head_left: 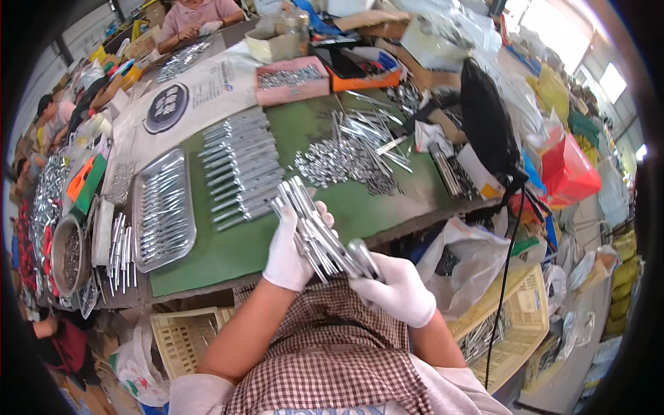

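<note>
White gloves cover both of my hands. My left hand (290, 254) is wrapped round a bundle of shiny metal tubes (317, 234), held at a slant in front of my apron. My right hand (397, 289) closes on the lower right end of the same bundle; its fingers are partly hidden. Beyond my left hand, a neat row of metal rods with wider sleeves (238, 169) lies on the green work mat (207, 266). Small metal fittings (335, 160) are heaped farther back, beside loose thin rods (373, 128).
Left of the mat edge stands a metal tray (163, 259) of rods. A pink box (292, 92) of small parts sits at the back. A black cable (508, 266) hangs at the right, near a yellow crate (529, 304). Other people work at the far left.
</note>
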Action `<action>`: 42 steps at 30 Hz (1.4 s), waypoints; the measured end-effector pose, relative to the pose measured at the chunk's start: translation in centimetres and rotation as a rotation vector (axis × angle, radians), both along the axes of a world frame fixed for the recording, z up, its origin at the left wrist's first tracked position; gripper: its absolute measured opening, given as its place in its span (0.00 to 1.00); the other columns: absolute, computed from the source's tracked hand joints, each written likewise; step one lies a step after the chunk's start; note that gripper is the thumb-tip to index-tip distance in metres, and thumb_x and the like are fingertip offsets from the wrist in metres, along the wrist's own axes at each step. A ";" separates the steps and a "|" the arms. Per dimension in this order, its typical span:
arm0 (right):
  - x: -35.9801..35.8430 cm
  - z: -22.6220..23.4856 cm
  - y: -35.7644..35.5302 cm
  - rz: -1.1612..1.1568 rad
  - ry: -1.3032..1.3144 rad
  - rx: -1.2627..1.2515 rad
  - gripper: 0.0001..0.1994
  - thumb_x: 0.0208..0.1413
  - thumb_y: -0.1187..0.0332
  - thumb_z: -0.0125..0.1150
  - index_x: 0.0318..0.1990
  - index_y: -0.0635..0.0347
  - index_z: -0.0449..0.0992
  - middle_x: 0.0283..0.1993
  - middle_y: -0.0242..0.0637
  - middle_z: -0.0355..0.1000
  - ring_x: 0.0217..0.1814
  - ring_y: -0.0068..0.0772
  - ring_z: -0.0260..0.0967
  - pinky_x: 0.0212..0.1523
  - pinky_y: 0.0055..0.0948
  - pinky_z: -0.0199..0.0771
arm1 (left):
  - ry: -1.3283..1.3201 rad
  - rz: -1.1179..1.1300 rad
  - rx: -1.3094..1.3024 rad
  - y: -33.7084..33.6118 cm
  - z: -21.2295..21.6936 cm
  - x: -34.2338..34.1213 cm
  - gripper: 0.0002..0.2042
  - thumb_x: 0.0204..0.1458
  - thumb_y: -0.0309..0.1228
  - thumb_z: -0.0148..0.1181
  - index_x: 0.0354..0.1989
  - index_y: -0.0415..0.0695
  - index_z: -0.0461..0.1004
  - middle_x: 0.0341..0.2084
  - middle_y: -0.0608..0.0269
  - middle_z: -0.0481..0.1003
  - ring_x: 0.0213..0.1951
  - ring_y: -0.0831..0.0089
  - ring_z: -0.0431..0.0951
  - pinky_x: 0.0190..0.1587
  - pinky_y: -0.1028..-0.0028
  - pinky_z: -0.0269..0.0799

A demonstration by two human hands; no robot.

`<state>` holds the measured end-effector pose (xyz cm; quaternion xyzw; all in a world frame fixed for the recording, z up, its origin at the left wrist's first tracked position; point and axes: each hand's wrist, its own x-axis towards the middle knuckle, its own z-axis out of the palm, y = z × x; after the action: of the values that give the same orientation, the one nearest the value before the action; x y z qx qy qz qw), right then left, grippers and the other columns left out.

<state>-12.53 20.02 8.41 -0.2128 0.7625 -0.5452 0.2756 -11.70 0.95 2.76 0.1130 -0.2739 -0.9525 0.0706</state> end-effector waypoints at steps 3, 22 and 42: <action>-0.4 2.2 -4.8 -0.043 0.514 0.269 0.14 0.50 0.59 0.62 0.34 0.62 0.73 0.20 0.45 0.71 0.23 0.47 0.71 0.27 0.37 0.70 | 0.112 0.062 0.030 0.3 0.1 0.5 0.40 0.49 0.67 0.43 0.61 0.47 0.57 0.41 0.61 0.67 0.41 0.66 0.70 0.43 0.63 0.71; -1.2 4.3 -12.4 0.131 1.084 0.464 0.15 0.52 0.67 0.55 0.47 0.59 0.73 0.34 0.42 0.67 0.38 0.45 0.69 0.37 0.38 0.70 | 0.267 -0.013 0.321 -1.3 -0.5 1.5 0.19 0.63 0.37 0.43 0.60 0.44 0.58 0.48 0.62 0.70 0.50 0.72 0.72 0.54 0.71 0.69; -1.0 3.4 -18.6 0.396 0.912 -0.518 0.16 0.29 0.80 0.67 0.31 0.56 0.76 0.35 0.35 0.71 0.36 0.36 0.72 0.38 0.31 0.73 | 0.157 0.534 -1.550 -8.7 0.4 6.3 0.31 0.39 0.35 0.70 0.52 0.44 0.63 0.36 0.54 0.75 0.35 0.54 0.78 0.38 0.63 0.74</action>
<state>-13.49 1.41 11.77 -0.6269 0.5913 -0.5052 -0.0462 -5.36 -7.74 3.17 0.0266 -0.8118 -0.4494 0.3718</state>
